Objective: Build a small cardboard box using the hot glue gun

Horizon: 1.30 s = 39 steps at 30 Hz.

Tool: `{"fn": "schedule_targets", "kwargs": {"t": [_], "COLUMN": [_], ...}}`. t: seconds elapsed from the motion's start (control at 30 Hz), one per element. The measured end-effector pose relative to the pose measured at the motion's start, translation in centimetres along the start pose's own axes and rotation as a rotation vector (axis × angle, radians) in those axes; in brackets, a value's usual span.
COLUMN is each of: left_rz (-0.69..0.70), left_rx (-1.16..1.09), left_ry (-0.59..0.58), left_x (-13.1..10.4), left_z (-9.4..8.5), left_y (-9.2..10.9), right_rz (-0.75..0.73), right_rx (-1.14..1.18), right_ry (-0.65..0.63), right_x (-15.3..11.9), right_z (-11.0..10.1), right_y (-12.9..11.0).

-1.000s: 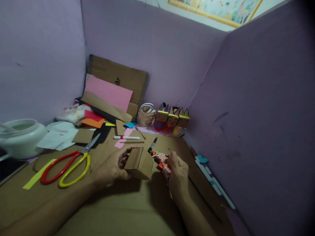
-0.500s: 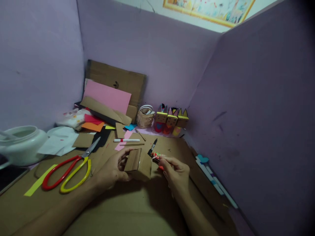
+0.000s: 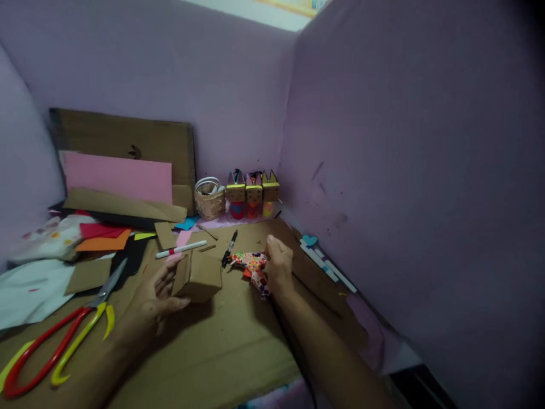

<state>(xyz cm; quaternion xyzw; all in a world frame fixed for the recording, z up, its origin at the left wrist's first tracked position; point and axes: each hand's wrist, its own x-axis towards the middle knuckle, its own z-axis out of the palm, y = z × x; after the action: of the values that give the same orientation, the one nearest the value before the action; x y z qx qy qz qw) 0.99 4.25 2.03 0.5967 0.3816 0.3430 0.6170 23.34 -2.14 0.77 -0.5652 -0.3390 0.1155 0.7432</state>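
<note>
My left hand (image 3: 155, 295) holds a small brown cardboard box (image 3: 202, 278) by its left side, thumb at the lower edge and fingers behind. To the right is a glue gun (image 3: 249, 261) in a floral pattern, its nozzle pointing left toward the box and its orange trigger showing. My right hand (image 3: 279, 264) is closed at the rear end of this glue gun; its fingertips are mostly hidden. A dark cord runs down from the gun's handle, past my right forearm. Behind the box lie a black pen (image 3: 230, 249) and a white marker (image 3: 182, 249).
Big scissors (image 3: 80, 321) with red and yellow handles lie at left. Coloured paper and a pink sheet (image 3: 119, 177) lean by a cardboard panel (image 3: 170, 136). A woven basket (image 3: 210, 201) and three cat-eared cardboard figures (image 3: 254, 194) stand at the back. Markers (image 3: 323, 262) line the right wall.
The view has swung right. My right hand has moved from the glue gun's front part near the box to its rear end, and the gun is farther from the box. My left hand still holds the box.
</note>
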Motion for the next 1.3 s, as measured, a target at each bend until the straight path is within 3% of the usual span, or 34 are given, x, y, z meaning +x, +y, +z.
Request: {"fn": "schedule_targets", "kwargs": {"t": [0.47,0.8,1.3], "left_rz": [-0.002,0.004,0.006], "left_rx": [-0.014,0.022,-0.155], "left_ry": [0.072,0.120,0.191], "left_x": [0.0,0.2,0.0], "left_z": [-0.2,-0.5,-0.1], "left_y": [-0.1,-0.3,0.1], "right_rz": [0.054,-0.006,-0.042], "right_rx": [0.052,-0.017,-0.050], "right_ry": [-0.086,-0.143,-0.071], "right_x": [0.9,0.6,0.7], "right_z": [0.2,-0.2,-0.1], "right_y": [0.4,-0.1,0.1]}}
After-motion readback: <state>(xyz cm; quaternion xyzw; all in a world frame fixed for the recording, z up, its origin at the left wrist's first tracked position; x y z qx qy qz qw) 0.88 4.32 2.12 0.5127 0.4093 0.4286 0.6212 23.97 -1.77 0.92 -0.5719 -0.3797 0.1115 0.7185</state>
